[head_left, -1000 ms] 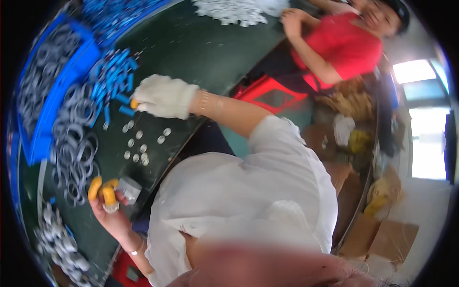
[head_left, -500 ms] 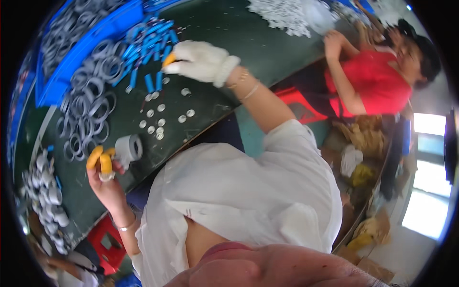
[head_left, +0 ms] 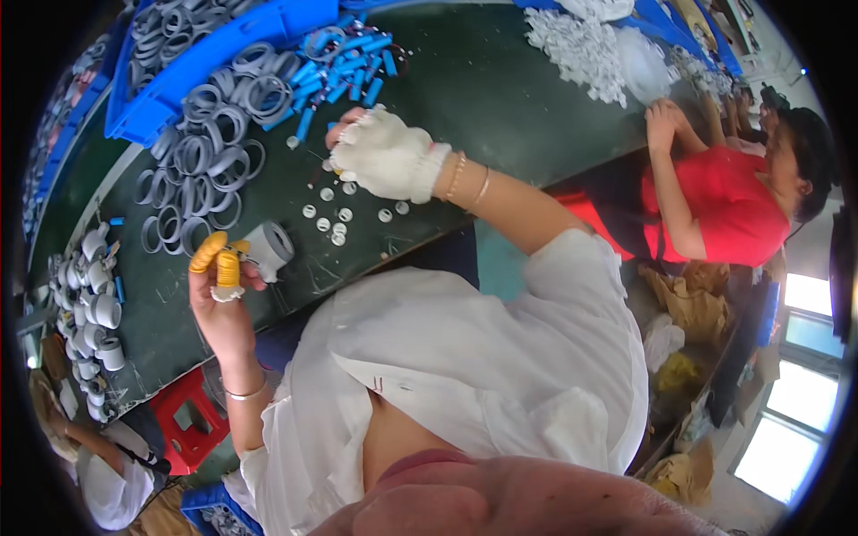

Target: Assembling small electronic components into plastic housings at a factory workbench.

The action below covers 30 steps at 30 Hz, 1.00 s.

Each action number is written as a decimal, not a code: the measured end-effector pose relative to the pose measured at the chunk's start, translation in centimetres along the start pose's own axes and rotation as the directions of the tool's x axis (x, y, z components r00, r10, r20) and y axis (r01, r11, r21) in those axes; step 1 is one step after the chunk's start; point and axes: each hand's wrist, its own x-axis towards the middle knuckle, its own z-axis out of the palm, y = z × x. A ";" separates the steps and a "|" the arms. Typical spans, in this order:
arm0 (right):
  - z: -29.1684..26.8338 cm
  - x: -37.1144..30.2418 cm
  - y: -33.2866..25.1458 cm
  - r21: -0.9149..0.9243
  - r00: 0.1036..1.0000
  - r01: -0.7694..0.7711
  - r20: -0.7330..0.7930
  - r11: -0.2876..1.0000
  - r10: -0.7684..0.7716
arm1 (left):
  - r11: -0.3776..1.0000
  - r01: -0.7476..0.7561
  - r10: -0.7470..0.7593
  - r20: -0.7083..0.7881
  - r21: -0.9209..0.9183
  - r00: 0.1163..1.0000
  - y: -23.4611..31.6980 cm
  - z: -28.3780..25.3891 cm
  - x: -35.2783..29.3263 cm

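My left hand (head_left: 223, 290), with yellow finger cots, grips a short grey cylindrical plastic housing (head_left: 271, 250) above the near table edge. The round opening of the housing faces right. My right hand (head_left: 384, 156) wears a white knitted glove with bare fingertips showing. Its fingers curl down beside a pile of blue cylinders (head_left: 344, 71), some with thin wires. Whatever the fingertips pinch is hidden. Just below the glove lie several small round whitish discs (head_left: 345, 214). Left of the blue cylinders spreads a heap of loose grey rings (head_left: 210, 152).
A blue bin (head_left: 161, 116) of grey rings stands at the far left. Grey housings (head_left: 94, 308) are heaped at the left end of the dark green table (head_left: 474, 80). Small white parts (head_left: 576, 54) lie at the back right. A person in red (head_left: 724, 205) sits to the right.
My right hand has turned, its fingers now curling down toward the table near the blue cylinders. The left hand still grips the grey housing. The whole view has shifted with my head.
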 end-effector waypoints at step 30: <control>-1.2 -1.2 -8.0 0.436 0.860 0.054 -0.478 0.898 0.180 | 0.926 -0.241 0.172 0.245 0.289 0.954 0.9 4.3 0.1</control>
